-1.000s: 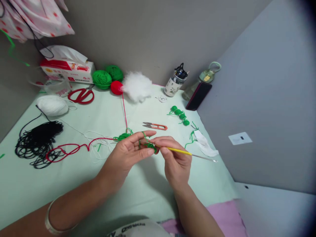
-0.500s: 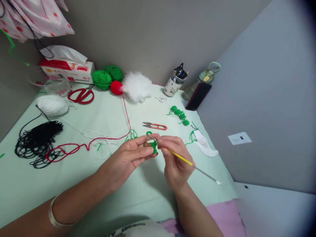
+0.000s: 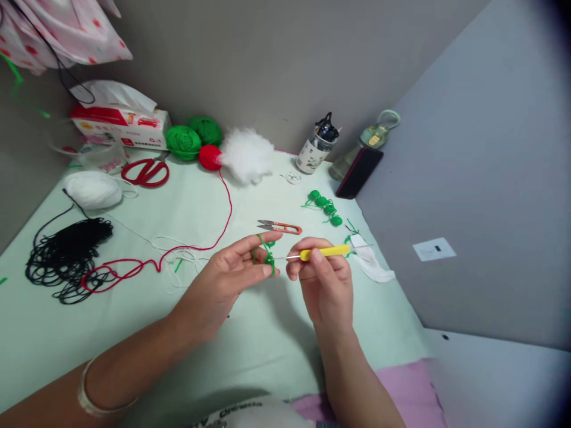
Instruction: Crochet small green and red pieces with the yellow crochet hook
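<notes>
At the far left of the table (image 3: 250,362), a heap of black yarn (image 3: 69,249) is lying loose, and just behind it there is a white yarn ball (image 3: 93,190). A red strand (image 3: 231,208) goes from the red yarn ball (image 3: 209,157) toward the front, then bends to the left and ends in loops beside the black heap.

Next comes the left hand (image 3: 225,273). Its thumb and some of its fingers are pressed together on a small green crochet piece (image 3: 269,260), which is held above the table, at the fingertips on the side toward the other hand. The index finger is stretched out above the piece, with a green strand (image 3: 260,239) passing over it.

To the right of the piece is the crochet hook (image 3: 330,251), clamped between the thumb and fingers of the right hand (image 3: 329,294). The long axis of the hook runs almost level across the view, the yellow handle being slightly higher than the thin metal end. This end points left and reaches the green piece; whether its tip sits inside a loop, I cannot tell. So the piece lies straight to the left of the right fingers, near but apart from them, and the left hand is the nearer one, already touching it.

Behind the hands lie the orange snips (image 3: 289,228), and farther right, a row of small green balls (image 3: 321,201).
</notes>
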`<state>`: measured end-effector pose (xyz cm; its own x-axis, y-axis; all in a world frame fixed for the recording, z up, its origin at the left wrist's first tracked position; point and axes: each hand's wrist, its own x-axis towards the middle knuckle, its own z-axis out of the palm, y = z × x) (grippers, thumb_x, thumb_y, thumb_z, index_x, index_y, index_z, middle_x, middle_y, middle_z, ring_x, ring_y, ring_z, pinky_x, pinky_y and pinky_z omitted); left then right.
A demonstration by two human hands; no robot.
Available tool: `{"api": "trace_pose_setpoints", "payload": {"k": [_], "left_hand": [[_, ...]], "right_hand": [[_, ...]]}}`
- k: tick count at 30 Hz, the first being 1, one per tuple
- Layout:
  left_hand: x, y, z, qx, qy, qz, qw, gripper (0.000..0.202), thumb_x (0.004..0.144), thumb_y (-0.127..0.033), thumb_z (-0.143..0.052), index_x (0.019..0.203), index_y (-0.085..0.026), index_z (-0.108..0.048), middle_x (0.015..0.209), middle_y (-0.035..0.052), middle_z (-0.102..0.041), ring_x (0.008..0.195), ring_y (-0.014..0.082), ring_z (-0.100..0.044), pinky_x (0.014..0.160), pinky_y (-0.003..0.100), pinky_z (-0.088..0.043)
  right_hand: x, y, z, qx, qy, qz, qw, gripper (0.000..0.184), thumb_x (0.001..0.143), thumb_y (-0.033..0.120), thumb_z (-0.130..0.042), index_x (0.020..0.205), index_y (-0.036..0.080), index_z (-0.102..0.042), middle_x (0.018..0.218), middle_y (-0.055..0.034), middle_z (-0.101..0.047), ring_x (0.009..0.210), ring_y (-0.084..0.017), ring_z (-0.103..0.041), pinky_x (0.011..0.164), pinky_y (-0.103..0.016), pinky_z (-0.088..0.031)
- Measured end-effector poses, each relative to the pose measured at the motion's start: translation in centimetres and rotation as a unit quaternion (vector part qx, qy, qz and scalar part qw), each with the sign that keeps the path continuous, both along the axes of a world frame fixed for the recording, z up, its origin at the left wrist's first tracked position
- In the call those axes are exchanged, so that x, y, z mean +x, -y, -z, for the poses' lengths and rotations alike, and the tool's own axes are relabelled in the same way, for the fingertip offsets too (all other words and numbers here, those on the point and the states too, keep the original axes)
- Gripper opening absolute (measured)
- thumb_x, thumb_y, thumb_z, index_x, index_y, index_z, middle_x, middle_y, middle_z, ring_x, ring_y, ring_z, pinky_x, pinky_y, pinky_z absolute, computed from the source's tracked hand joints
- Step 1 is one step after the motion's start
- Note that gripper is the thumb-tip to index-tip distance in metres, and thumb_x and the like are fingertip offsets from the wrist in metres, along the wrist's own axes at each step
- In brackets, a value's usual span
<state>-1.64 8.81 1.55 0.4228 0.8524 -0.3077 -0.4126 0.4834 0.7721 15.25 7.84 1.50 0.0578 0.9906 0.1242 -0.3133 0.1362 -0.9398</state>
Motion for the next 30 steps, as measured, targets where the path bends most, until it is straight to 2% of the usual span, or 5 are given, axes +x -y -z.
{"api": "trace_pose_setpoints", "payload": {"k": [4,10,14,21,30], "left_hand": [[0.19,0.35,-0.06,0.023,0.004,0.007,1.000,0.042,0.085,-0.024,-0.077,0.125,-0.036,-0.071,0.107,-0.0009,-0.070,0.109,0.0167,-0.061,0.101,0.031,-0.042],[0.36,0.21,-0.64,0.019,0.009,0.001,1.000,0.031,0.085,-0.028,-0.077,0.116,-0.032,-0.076,0.106,0.0001,-0.075,0.101,0.0169,-0.064,0.096,0.029,-0.046],[0.35,0.04,-0.58,0.020,0.000,-0.015,1.000,0.023,0.087,-0.032,-0.074,0.109,-0.026,-0.079,0.099,0.0032,-0.076,0.099,0.0202,-0.065,0.093,0.032,-0.046],[0.23,0.12,-0.61,0.000,-0.025,-0.051,0.998,0.040,0.081,-0.029,-0.081,0.120,-0.027,-0.074,0.083,-0.0018,-0.066,0.088,0.0164,-0.062,0.088,0.029,-0.044],[0.16,-0.38,-0.01,-0.050,0.052,-0.015,0.997,0.016,0.083,-0.025,-0.079,0.098,-0.021,-0.078,0.093,0.0010,-0.068,0.091,0.0146,-0.062,0.089,0.028,-0.050]], "right_hand": [[-0.64,0.29,0.54,0.061,0.081,0.021,0.995,0.017,0.095,0.029,-0.063,0.099,0.026,-0.079,0.098,-0.0051,-0.074,0.078,-0.016,-0.067,0.067,-0.030,-0.054],[-0.53,0.21,0.82,0.065,0.088,0.010,0.994,0.019,0.098,0.031,-0.059,0.103,0.025,-0.076,0.102,-0.0064,-0.078,0.082,-0.018,-0.071,0.070,-0.032,-0.056],[-0.39,0.19,0.81,0.068,0.092,0.008,0.993,0.019,0.099,0.031,-0.058,0.103,0.026,-0.075,0.103,-0.0059,-0.078,0.082,-0.017,-0.071,0.071,-0.032,-0.057],[-0.47,0.34,0.93,0.063,0.072,-0.002,0.995,0.018,0.099,0.029,-0.059,0.104,0.025,-0.076,0.099,-0.0053,-0.078,0.078,-0.015,-0.069,0.070,-0.030,-0.057],[-0.78,0.38,0.61,0.137,0.154,0.120,0.971,0.016,0.097,0.025,-0.060,0.099,0.024,-0.076,0.094,-0.0053,-0.074,0.071,-0.016,-0.066,0.062,-0.033,-0.056]]}}
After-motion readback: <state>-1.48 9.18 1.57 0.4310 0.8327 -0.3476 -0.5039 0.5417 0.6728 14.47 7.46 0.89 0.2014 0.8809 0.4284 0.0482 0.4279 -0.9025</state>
